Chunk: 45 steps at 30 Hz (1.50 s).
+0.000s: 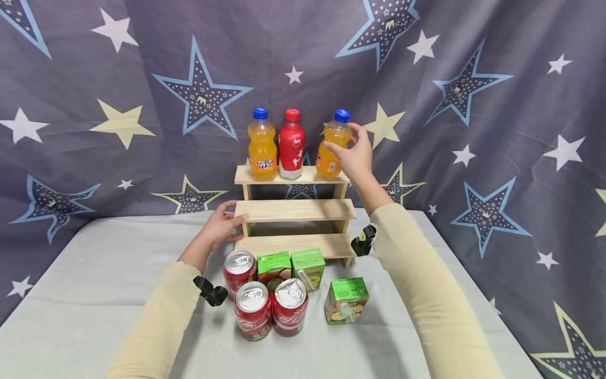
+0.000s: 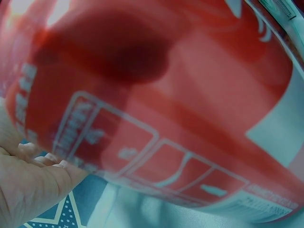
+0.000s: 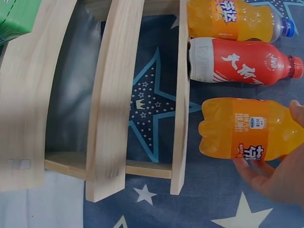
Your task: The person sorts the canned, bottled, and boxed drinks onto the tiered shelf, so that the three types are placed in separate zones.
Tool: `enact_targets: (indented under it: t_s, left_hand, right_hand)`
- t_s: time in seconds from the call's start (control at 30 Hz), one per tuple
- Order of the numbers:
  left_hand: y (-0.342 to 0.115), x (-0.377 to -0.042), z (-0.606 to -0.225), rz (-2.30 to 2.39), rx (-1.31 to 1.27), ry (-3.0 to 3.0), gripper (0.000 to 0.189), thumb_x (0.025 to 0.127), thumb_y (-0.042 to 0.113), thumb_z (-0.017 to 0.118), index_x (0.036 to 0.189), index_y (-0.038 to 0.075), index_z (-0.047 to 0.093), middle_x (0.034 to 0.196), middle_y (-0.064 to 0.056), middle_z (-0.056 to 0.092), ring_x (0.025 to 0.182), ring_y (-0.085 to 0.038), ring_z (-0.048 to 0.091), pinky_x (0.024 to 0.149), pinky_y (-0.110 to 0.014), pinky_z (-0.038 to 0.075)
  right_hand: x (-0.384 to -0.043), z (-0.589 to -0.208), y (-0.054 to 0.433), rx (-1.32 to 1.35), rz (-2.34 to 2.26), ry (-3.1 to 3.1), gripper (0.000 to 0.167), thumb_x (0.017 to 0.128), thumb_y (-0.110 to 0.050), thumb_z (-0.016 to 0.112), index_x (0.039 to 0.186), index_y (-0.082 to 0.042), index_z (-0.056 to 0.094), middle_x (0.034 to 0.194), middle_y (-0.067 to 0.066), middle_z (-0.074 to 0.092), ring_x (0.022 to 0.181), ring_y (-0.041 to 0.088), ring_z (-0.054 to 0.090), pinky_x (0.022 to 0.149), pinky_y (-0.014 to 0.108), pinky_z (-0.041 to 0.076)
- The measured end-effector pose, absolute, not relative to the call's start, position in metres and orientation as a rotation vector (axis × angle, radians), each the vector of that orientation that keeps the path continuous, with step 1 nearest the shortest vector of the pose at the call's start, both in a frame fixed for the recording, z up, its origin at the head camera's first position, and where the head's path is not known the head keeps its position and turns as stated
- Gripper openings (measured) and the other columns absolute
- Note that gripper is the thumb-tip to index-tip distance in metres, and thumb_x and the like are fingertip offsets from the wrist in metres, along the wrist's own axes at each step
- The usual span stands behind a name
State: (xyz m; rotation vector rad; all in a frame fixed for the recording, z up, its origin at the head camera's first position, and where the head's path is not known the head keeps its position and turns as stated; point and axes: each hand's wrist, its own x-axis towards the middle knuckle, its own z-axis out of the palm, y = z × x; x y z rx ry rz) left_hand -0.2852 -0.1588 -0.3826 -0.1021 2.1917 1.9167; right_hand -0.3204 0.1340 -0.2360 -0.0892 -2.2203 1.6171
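Note:
My right hand (image 1: 356, 156) holds an orange soda bottle (image 1: 329, 158) with a blue cap over the right end of the top tier of a wooden step shelf (image 1: 293, 210). In the right wrist view, a gap shows between the base of this soda bottle (image 3: 242, 128) and the tier's edge. A second orange soda bottle (image 1: 263, 150) and a red bottle (image 1: 291, 145) stand upright on the left and middle of that tier. My left hand (image 1: 216, 230) grips the left end of the middle tier, thumb on top. A red can fills most of the left wrist view.
In front of the shelf stand several red cans (image 1: 253, 310) and green-topped drink cartons (image 1: 274, 266). One drink carton (image 1: 347, 300) stands apart at the right. Behind the shelf hangs a star-patterned cloth (image 1: 303, 47); a pale cloth (image 1: 118, 295) covers the table.

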Motion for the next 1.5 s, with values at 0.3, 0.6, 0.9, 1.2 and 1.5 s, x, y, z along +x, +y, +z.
enact_targets:
  t_s: [0.3,0.6,0.9,1.2,1.5]
  left_hand:
    - [-0.159,-0.285,-0.383,1.914,-0.101,2.197,0.069,0.095,0.017,0.053,0.149,0.013,0.011,0.139,-0.026,0.032,0.121,-0.036,0.044,0.091,-0.045,0.054]
    - [-0.158,-0.287,-0.384,1.917,-0.103,2.195,0.068,0.095,0.017,0.053,0.149,0.014,0.012,0.138,-0.026,0.034,0.120,-0.037,0.045,0.090,-0.044,0.054]
    - [-0.158,-0.287,-0.382,1.925,-0.109,2.187,0.068,0.095,0.017,0.053,0.149,0.014,0.012,0.137,-0.025,0.033,0.120,-0.035,0.044,0.092,-0.045,0.053]
    - [-0.159,-0.288,-0.384,1.916,-0.108,2.190,0.069,0.095,0.018,0.054,0.149,0.014,0.011,0.138,-0.025,0.033,0.120,-0.035,0.044,0.091,-0.044,0.054]
    - [-0.159,-0.287,-0.384,1.931,-0.097,2.177,0.068,0.095,0.016,0.053,0.149,0.014,0.011,0.138,-0.025,0.032,0.119,-0.034,0.044,0.092,-0.046,0.053]
  right_hand:
    - [-0.324,-0.245,0.132,-0.086,1.607,-2.203,0.066,0.080,-0.025,0.075,0.135,-0.017,0.040,0.139,0.001,0.046,0.129,0.018,0.044,0.109,0.036,0.041]
    - [-0.327,-0.250,0.122,-0.071,1.643,-2.180,0.066,0.080,-0.024,0.075,0.136,-0.017,0.039,0.139,0.001,0.046,0.129,0.018,0.044,0.109,0.036,0.041]
    - [-0.335,-0.255,0.115,-0.083,1.683,-2.177,0.068,0.081,-0.026,0.074,0.139,-0.021,0.038,0.142,-0.001,0.044,0.130,0.017,0.043,0.110,0.036,0.039]
    - [-0.342,-0.259,0.113,-0.091,1.682,-2.115,0.072,0.080,-0.027,0.075,0.141,-0.019,0.037,0.143,-0.001,0.044,0.131,0.016,0.042,0.112,0.034,0.036]
    - [-0.347,-0.261,0.111,-0.029,1.632,-2.200,0.073,0.083,-0.028,0.071,0.144,-0.020,0.031,0.144,0.003,0.043,0.130,0.019,0.043,0.112,0.033,0.037]
